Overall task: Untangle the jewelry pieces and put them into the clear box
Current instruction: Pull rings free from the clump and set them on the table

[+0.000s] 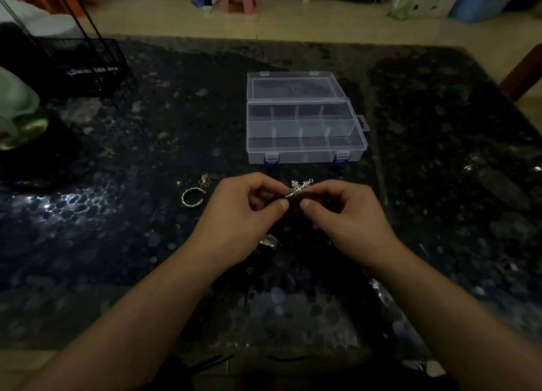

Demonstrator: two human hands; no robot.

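The left hand (249, 206) and right hand (340, 208) are both pinching 1 silver tangle (299, 186), fingers clamped to tease it apart near the open clear box (305, 153)

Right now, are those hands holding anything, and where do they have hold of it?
Both the left hand and right hand pinch a tangled silver jewelry cluster at its lower end, between thumbs and fingertips; its upper part sticks out free.

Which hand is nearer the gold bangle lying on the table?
Left. The left hand sits just right of the bangle, apart from it. The right hand is farther right, beyond the left; both pinch the silver tangle.
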